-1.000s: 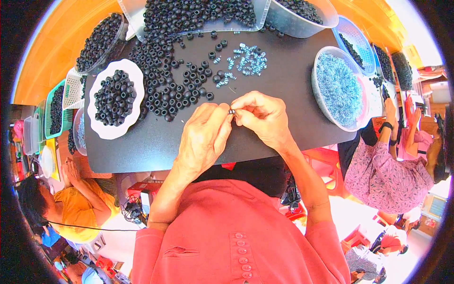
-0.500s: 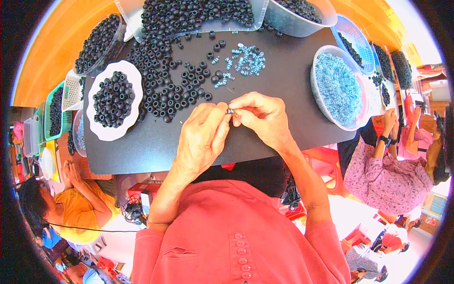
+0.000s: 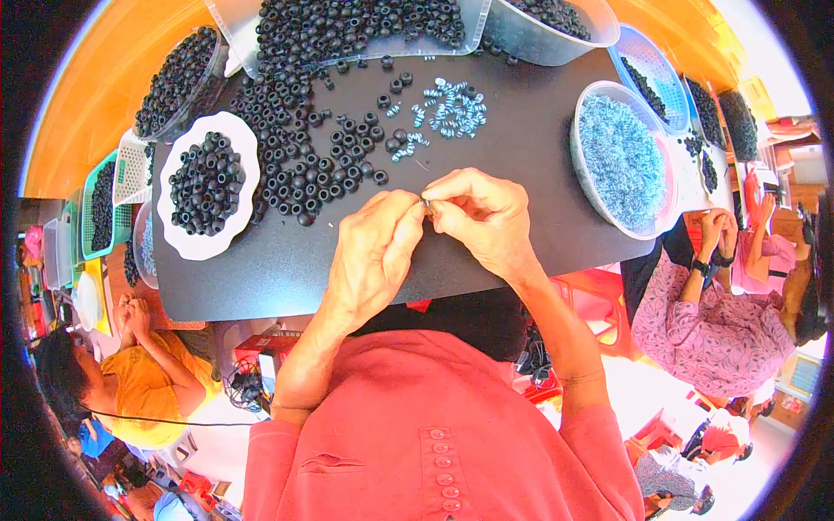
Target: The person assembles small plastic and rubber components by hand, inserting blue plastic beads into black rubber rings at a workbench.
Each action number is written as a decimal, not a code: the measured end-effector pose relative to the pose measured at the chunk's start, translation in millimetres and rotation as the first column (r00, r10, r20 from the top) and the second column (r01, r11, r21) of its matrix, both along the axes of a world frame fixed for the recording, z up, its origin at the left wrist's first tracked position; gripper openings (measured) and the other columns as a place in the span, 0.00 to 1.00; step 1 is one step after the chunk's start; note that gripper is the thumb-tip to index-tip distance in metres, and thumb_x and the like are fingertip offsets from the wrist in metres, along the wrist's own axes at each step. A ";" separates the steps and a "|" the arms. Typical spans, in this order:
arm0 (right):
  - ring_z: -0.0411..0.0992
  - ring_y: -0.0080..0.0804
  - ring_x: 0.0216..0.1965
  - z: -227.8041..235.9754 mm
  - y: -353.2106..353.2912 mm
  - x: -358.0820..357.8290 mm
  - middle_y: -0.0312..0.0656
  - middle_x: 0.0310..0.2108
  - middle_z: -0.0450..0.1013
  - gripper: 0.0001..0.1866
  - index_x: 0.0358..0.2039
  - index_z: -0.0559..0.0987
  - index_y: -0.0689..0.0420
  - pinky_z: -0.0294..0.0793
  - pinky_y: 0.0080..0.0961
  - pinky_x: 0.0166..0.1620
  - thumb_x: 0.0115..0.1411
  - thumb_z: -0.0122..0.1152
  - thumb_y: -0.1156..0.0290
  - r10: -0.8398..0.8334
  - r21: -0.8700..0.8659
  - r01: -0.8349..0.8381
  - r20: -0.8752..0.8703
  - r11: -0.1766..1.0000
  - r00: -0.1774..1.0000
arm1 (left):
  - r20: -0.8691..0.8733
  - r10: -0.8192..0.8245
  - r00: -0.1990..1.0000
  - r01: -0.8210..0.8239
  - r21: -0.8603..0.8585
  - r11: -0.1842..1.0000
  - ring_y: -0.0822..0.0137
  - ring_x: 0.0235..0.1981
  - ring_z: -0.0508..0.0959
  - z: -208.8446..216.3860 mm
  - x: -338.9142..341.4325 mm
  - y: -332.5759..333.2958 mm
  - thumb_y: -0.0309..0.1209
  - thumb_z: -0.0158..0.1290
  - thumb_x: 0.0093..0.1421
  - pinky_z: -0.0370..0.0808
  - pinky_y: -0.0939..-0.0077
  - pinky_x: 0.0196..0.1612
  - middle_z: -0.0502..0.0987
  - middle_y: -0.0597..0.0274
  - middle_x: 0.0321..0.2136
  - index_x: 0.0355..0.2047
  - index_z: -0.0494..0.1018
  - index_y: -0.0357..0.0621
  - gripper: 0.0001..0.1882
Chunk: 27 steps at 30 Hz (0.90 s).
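Observation:
Over the near middle of the dark table, my left hand and my right hand meet fingertip to fingertip. Both are closed in a pinch around a small dark piece with a shiny glint, mostly hidden by the fingers. Just beyond them lie loose black round hollow beads, spread in a thick scatter to the left. Small silvery coiled springs form a loose heap farther off. A white scalloped plate at left carries a pile of the same black beads.
A round clear tub full of springs stands at right, beside a blue basket. A clear bin at the back spills beads onto the table. Other people sit at both sides, one in yellow, one in patterned purple.
The small piece between my fingertips has turned or sunk deeper into the pinch, so less of it shows. My hands stay almost in place.

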State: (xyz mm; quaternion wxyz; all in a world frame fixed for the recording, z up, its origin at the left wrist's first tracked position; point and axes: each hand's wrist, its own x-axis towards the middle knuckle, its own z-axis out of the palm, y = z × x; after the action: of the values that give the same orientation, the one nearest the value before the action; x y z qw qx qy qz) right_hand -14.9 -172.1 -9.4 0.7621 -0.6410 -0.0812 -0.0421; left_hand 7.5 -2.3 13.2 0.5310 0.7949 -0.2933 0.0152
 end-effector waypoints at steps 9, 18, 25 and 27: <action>0.72 0.18 0.28 1.0 1.6 0.4 0.38 0.30 0.75 0.06 0.36 0.78 0.64 0.72 0.16 0.32 0.57 0.58 0.83 -0.017 -0.011 0.016 -0.069 1.000 0.997 | 0.014 0.099 0.995 -0.099 -0.031 0.995 0.58 0.28 0.78 -5.0 -5.6 -5.5 0.17 0.53 0.55 0.74 0.68 0.32 0.76 0.53 0.29 0.41 0.70 0.37 0.13; 0.72 0.19 0.28 0.0 0.1 0.7 0.39 0.31 0.76 0.06 0.36 0.78 0.64 0.73 0.16 0.33 0.57 0.58 0.83 -0.030 -0.034 0.028 -0.052 0.999 0.998 | 0.104 0.019 0.994 -0.028 0.079 0.996 0.53 0.30 0.75 -0.6 0.5 -2.8 0.18 0.53 0.55 0.72 0.64 0.33 0.74 0.52 0.26 0.39 0.70 0.34 0.10; 0.72 0.18 0.31 2.4 2.2 0.2 0.38 0.30 0.76 0.06 0.35 0.78 0.64 0.73 0.17 0.34 0.56 0.60 0.84 -0.025 -0.019 0.025 -0.034 1.000 0.999 | -0.179 -0.019 0.984 0.017 -0.013 1.000 0.61 0.23 0.74 -2.1 1.8 1.9 0.25 0.50 0.62 0.71 0.68 0.28 0.72 0.54 0.23 0.37 0.70 0.35 0.05; 0.72 0.18 0.31 2.5 1.8 0.2 0.37 0.30 0.76 0.06 0.34 0.78 0.64 0.73 0.17 0.35 0.56 0.60 0.84 -0.026 -0.005 0.026 -0.040 1.000 0.999 | -0.301 -0.083 0.950 0.068 -0.059 0.996 0.64 0.21 0.74 -1.6 4.8 3.6 0.27 0.48 0.64 0.70 0.71 0.26 0.73 0.55 0.22 0.37 0.70 0.35 0.07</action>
State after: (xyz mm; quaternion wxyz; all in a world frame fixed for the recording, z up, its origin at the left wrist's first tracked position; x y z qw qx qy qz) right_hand -14.7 -170.3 -6.9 0.7615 -0.6443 -0.0579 -0.0391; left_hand 12.3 1.3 11.6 0.5889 0.7630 -0.2381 -0.1200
